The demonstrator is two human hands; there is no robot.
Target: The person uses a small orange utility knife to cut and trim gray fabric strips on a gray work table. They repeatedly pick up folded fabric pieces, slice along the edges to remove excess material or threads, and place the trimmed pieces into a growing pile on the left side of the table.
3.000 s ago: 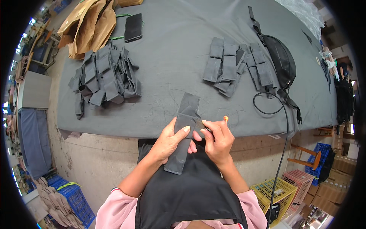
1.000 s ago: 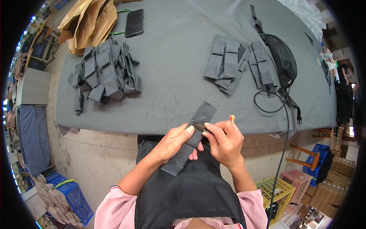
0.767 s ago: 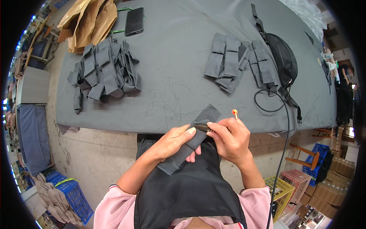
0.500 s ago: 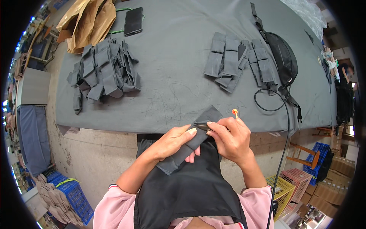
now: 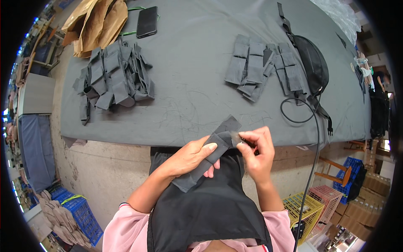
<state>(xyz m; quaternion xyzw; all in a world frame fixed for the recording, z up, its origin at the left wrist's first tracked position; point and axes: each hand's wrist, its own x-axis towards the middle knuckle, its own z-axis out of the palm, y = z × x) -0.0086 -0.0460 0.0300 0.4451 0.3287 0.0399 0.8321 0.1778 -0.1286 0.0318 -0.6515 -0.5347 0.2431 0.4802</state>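
My left hand (image 5: 192, 157) is closed round a dark grey fabric strip (image 5: 195, 174) sewn into flat pockets, its thumb pressing on top and its fingertips underneath. The strip slants up to the right above my apron, its far end over the table edge. At its upper right side, my right hand (image 5: 258, 153) is closed, thumb and forefinger pinched beside a lifted part of the strip. What lies between those fingertips is blurred. A small tool (image 5: 255, 150) with a red-orange part shows in the right palm, mostly hidden by the fingers.
Grey pocketed strips form a left pile (image 5: 113, 77) and a right pile (image 5: 252, 67) on the grey-covered table (image 5: 189, 54). A phone (image 5: 147, 22), brown paper (image 5: 96, 25) and black waist bag (image 5: 310, 65) lie farther back. A black cable (image 5: 315, 168) hangs at right, near plastic crates (image 5: 304, 210).
My right hand has turned and its fingertips have drawn slightly right. The tool's dark blade and orange end, earlier plain to see, are now mostly hidden. My left hand keeps its hold.
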